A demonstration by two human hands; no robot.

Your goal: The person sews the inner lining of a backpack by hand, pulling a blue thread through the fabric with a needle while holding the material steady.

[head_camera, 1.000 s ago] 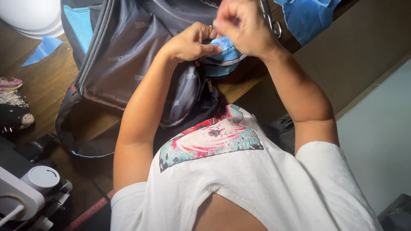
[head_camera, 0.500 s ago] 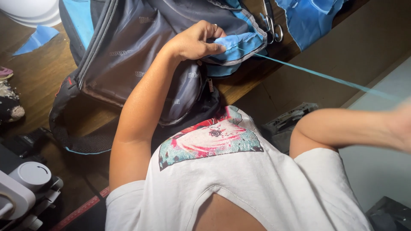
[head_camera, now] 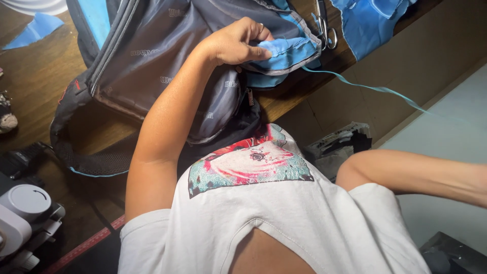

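Now left hand point(head_camera: 236, 43) pinches backpack's point(head_camera: 167, 56) blue lining point(head_camera: 286, 50).

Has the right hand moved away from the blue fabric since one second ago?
Yes. It was beside the left hand at the blue fabric on the bag; now it has swung out to the right, beyond the picture's edge, drawing the thread taut.

Bag point(head_camera: 167, 66): dark grey, glossy lining with small repeated print, zip along 1 edge, black mesh strap hanging below; lies open and slumped on a wooden bench, spreading under and to both sides of the grip.

Blue fabric point(head_camera: 284, 50): light blue strip at the bag's opening, folded, grey-edged; pinched at its near end.

Thread point(head_camera: 375, 89): 1 pale blue strand, taut, running from just below the grip away rightward, its far end out of view.
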